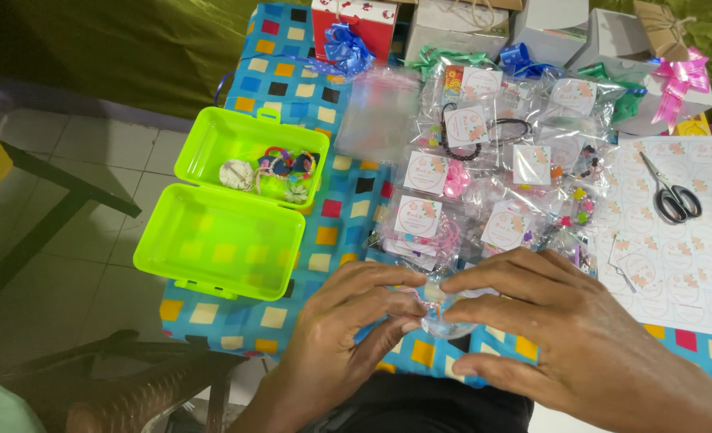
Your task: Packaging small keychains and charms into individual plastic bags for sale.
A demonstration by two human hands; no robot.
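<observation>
Both hands pinch one small clear plastic pouch (444, 309) at the near edge of the desk (324, 232), which is covered with a blue cloth of coloured squares: the left hand (348, 329) has its thumb and fingers pressed together on the pouch's left side, the right hand (564, 333) closes its grip on the right side, fingers curled over the top. What lies inside the pouch is too hidden to tell, beyond a pale bit at the fingertips. At ten o'clock from the hands an open lime-green plastic box (227, 232) lies with its near half bare and its far half holding small bracelets and trinkets (279, 168). At twelve o'clock, just beyond the fingers, a heap of clear packets with round floral labels (484, 176) spreads over the cloth, each with beaded pieces inside. At two o'clock a white sheet of round floral stickers (685, 240) lies flat, and a pair of small black-handled scissors (673, 196) rests on it. Along the far edge stand gift boxes with ribbon bows (484, 32), red, white and grey, the bows blue, green and pink. At nine o'clock, off the desk, tiled floor (91, 208) shows.
</observation>
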